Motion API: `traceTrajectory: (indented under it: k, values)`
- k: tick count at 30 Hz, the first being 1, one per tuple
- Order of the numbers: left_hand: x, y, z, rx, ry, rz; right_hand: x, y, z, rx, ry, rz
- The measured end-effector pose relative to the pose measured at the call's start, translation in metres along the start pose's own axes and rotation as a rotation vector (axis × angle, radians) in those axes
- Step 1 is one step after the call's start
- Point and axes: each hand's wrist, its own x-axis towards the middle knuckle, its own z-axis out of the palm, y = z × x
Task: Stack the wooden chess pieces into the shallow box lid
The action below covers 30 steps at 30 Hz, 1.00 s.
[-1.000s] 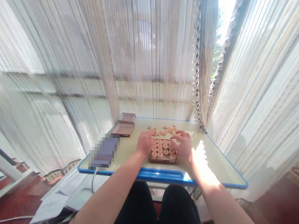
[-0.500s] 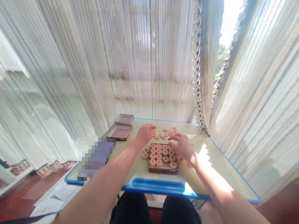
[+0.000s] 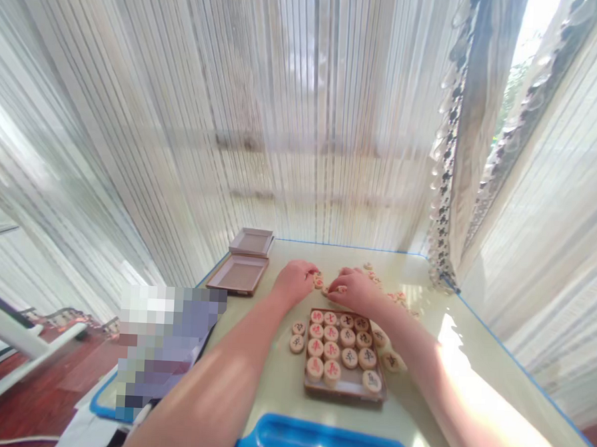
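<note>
Round wooden xiangqi pieces with red and black characters stand in rows in a shallow box [image 3: 342, 394] in front of me; a gap shows in its front row. Beyond the box, my left hand [image 3: 292, 284] has its fingers bent together, tips against xiangqi pieces [image 3: 318, 282]. My right hand [image 3: 357, 292] curls down over the far side of the box, with a red-marked piece [image 3: 342, 290] showing at its fingers. Its palm side is hidden. Two black-marked pieces [image 3: 297, 343] lie left of the box, and another [image 3: 391, 362] to its right.
More loose pieces [image 3: 399, 298] are scattered at the back right. Two shallow trays [image 3: 238, 274] sit at the back left, near a blurred-out flat object [image 3: 182, 344]. A blue moulded recess [image 3: 327, 442] lines the table's front edge. Sheer curtains [image 3: 292, 150] hang behind.
My view has moved closer and tilted. Both hands have come down among the loose pieces beyond the box, the right one moving off the box's far corner, and their fingers have drawn in.
</note>
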Motion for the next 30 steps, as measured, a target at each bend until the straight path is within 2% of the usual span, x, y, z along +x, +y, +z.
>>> traceTrajectory:
  k: [4, 10, 14, 21, 30]
  values:
    - [0.000, 0.007, -0.002, 0.000, -0.042, 0.030, -0.005, 0.008, 0.001, 0.005, -0.028, 0.009]
    - [-0.003, 0.013, 0.001, 0.005, -0.090, 0.166, -0.009, 0.009, -0.004, 0.005, 0.006, 0.030]
    - [-0.001, 0.011, 0.004, 0.010, -0.109, 0.155, -0.005, 0.011, 0.000, -0.021, 0.017, 0.028]
    - [-0.002, 0.016, 0.003, 0.020, -0.118, 0.195, -0.005, 0.014, 0.000, -0.040, 0.008, -0.057]
    - [0.001, 0.015, 0.003, -0.052, -0.184, 0.157, -0.005, 0.016, 0.001, -0.080, 0.027, 0.020]
